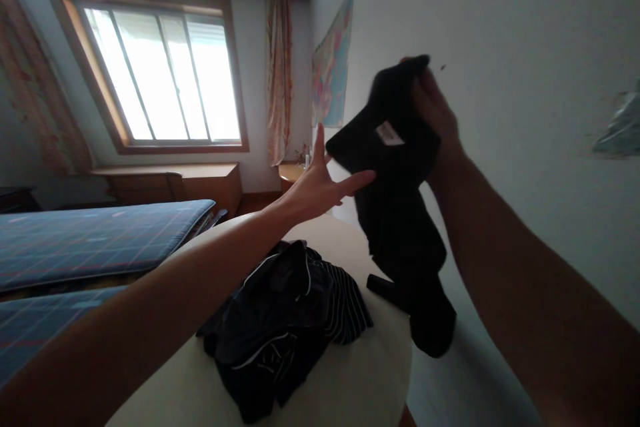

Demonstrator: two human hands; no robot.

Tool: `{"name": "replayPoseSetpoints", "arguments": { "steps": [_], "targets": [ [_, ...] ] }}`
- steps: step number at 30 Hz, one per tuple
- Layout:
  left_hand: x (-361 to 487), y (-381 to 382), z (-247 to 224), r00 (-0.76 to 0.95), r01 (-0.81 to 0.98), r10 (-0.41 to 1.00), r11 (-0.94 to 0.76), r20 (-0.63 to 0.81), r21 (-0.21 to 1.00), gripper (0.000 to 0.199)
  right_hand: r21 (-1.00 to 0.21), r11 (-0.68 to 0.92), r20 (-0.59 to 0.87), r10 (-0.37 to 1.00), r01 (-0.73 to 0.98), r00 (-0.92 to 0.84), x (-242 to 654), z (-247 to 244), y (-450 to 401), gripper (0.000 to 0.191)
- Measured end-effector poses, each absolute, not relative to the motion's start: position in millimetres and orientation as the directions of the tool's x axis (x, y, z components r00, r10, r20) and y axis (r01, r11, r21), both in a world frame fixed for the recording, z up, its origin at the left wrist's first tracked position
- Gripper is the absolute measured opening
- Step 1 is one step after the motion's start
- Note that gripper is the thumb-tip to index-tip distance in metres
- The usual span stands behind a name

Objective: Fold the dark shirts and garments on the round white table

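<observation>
White-striped dark fabric pile (280, 313) is being borne by round cream worktop (350, 380) | bare left hand (320, 188) is being held spread, released | white-labelled black cloth garment (400, 213) is being suspended at worktop's right edge, grasped by bare right hand (440, 113)

I observe one camera, mounted on the wearer's head. It faces forward and down across the round cream-topped table (363, 377), near the bare left hand (320, 188) and bare right hand (443, 107); the wood-framed sliding window (173, 77) lies well back, upper left of view.
</observation>
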State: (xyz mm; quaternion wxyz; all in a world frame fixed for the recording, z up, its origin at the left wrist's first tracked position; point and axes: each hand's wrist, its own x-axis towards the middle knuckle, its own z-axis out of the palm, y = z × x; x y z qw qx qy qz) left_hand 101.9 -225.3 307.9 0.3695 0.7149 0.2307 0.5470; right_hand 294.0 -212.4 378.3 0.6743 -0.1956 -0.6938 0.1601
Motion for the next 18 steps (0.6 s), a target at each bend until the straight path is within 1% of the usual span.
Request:
{"name": "replayPoseSetpoints", "arguments": {
  "steps": [2, 3, 5, 7, 9, 10, 12, 13, 15, 16, 17, 18],
  "targets": [
    [109.1, -228.1, 315.3, 0.384, -0.105, 0.752, -0.541, 0.536, 0.834, 0.065, -0.538, 0.842, 0.840, 0.530, -0.047, -0.116, 271.1, 369.4, -216.4, 0.028],
    [110.5, -228.7, 317.2, 0.400, -0.103, 0.767, -0.506, 0.502, 0.856, 0.052, -0.572, 0.818, 0.813, 0.558, -0.053, -0.166, 263.2, 364.6, -215.9, 0.032],
    [108.7, -227.4, 317.9, 0.320, -0.128, 0.814, -0.469, 0.484, 0.874, 0.028, -0.624, 0.782, 0.767, 0.612, 0.002, -0.192, 255.0, 353.8, -212.0, 0.044],
    [101.5, -222.9, 317.4, 0.175, -0.194, 0.861, -0.446, 0.478, 0.874, 0.013, -0.636, 0.765, 0.754, 0.645, 0.105, -0.124, 253.7, 338.6, -208.7, 0.058],
    [91.3, -217.0, 319.2, 0.032, -0.292, 0.893, -0.420, 0.448, 0.859, 0.008, -0.618, 0.755, 0.772, 0.636, 0.218, -0.015, 253.3, 315.6, -212.7, 0.065],
    [85.8, -214.2, 321.6, -0.027, -0.341, 0.903, -0.411, 0.428, 0.845, 0.007, -0.608, 0.744, 0.780, 0.625, 0.276, 0.032, 251.8, 300.5, -218.7, 0.065],
    [75.6, -209.7, 328.9, -0.120, -0.413, 0.905, -0.420, 0.409, 0.808, 0.007, -0.595, 0.687, 0.772, 0.633, 0.417, 0.059, 245.8, 264.0, -237.7, 0.064],
    [71.1, -208.3, 333.4, -0.151, -0.431, 0.896, -0.440, 0.418, 0.788, 0.007, -0.575, 0.659, 0.768, 0.639, 0.485, 0.043, 241.9, 243.6, -248.9, 0.068],
    [63.6, -207.1, 342.3, -0.167, -0.435, 0.871, -0.486, 0.462, 0.758, 0.008, -0.484, 0.616, 0.776, 0.630, 0.621, -0.021, 235.5, 202.4, -268.7, 0.082],
    [60.8, -207.4, 346.3, -0.155, -0.433, 0.860, -0.501, 0.486, 0.749, 0.008, -0.424, 0.593, 0.788, 0.614, 0.684, -0.043, 234.2, 183.6, -275.3, 0.083],
    [58.6, -208.3, 349.7, -0.133, -0.433, 0.853, -0.508, 0.504, 0.745, 0.009, -0.387, 0.561, 0.795, 0.605, 0.731, -0.043, 234.6, 167.2, -279.0, 0.077],
    [57.0, -209.9, 352.5, -0.105, -0.435, 0.849, -0.508, 0.518, 0.743, 0.010, -0.368, 0.529, 0.792, 0.609, 0.765, -0.039, 236.6, 153.8, -280.0, 0.068]
  ]
}}
